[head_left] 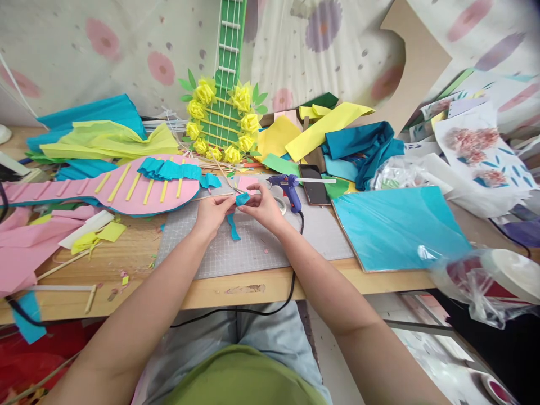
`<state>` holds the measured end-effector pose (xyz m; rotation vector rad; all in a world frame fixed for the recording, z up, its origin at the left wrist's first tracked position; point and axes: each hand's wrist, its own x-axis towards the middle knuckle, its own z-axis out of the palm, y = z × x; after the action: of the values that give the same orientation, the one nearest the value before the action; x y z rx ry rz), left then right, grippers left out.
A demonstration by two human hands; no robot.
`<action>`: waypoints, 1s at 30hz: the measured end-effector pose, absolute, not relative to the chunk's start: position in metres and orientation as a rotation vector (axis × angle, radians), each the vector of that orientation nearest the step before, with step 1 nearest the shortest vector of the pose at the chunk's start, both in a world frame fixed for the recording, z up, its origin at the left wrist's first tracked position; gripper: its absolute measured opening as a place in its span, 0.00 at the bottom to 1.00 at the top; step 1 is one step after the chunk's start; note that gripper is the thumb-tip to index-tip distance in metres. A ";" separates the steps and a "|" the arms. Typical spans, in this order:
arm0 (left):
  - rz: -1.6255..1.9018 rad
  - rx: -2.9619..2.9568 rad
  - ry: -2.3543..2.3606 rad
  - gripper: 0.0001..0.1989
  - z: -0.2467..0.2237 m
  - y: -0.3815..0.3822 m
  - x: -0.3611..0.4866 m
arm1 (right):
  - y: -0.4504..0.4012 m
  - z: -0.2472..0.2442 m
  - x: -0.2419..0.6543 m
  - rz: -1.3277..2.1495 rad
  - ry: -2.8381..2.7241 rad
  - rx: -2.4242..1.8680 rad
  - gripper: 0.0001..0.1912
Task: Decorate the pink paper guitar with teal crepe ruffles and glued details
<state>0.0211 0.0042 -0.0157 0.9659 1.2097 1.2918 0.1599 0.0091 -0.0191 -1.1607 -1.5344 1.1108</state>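
Observation:
A narrow strip of blue crepe paper (242, 199) is pinched between both hands above the grey cutting mat (253, 256); its loose end hangs down toward the mat. My left hand (214, 212) closes on one side of it, with a thin stick near the fingers. My right hand (266, 207) grips the other side, thumb and fingers together. Just left lies a pink paper guitar (126, 185) with yellow bars and ruffled blue paper (169, 170) on its body. A blue glue gun (289, 188) rests beside my right hand, partly over a roll of tape (280, 205).
Behind stands a green guitar (225, 118) edged with yellow paper flowers. A phone (314, 185) and a blue sheet (400, 228) lie to the right. Paper scraps (37, 242) cover the left side. The glue gun's cord (292, 281) runs over the table's front edge.

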 end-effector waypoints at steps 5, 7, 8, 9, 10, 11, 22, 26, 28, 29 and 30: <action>1.324 0.923 1.225 0.14 -0.014 0.006 0.020 | 0.013 -0.017 0.164 1.081 -1.449 -1.148 0.22; 1.346 0.891 1.221 0.13 -0.013 0.006 0.019 | 0.012 -0.008 0.173 1.033 -1.431 -1.165 0.21; 1.362 0.874 1.220 0.13 -0.013 0.007 0.018 | 0.010 -0.001 0.181 1.012 -1.445 -1.178 0.20; 1.377 0.860 1.221 0.12 -0.014 0.008 0.016 | 0.007 0.006 0.191 1.026 -1.487 -1.190 0.18; 1.391 0.848 1.226 0.12 -0.014 0.009 0.015 | 0.003 0.015 0.203 1.070 -1.559 -1.212 0.15; 1.401 0.841 1.233 0.12 -0.015 0.010 0.013 | -0.001 0.023 0.217 1.165 -1.672 -1.250 0.14; 1.331 0.894 1.242 0.13 -0.017 0.011 0.008 | 0.013 0.008 0.265 0.397 -1.816 -1.947 0.24; 1.315 0.902 1.238 0.14 -0.016 0.010 0.008 | 0.025 -0.007 0.244 0.310 -1.771 -2.018 0.21; 1.315 0.897 1.241 0.14 -0.015 0.010 0.007 | 0.028 -0.010 0.240 0.321 -1.717 -2.024 0.20; 1.317 0.893 1.243 0.14 -0.014 0.010 0.006 | 0.029 -0.011 0.240 0.337 -1.686 -2.012 0.19; 1.320 0.885 1.244 0.14 -0.014 0.011 0.005 | 0.029 -0.011 0.240 0.360 -1.646 -1.990 0.17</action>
<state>0.0054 0.0106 -0.0139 0.8847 1.2443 1.3201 0.2399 0.0289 -0.0109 -1.9895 -1.6456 0.3600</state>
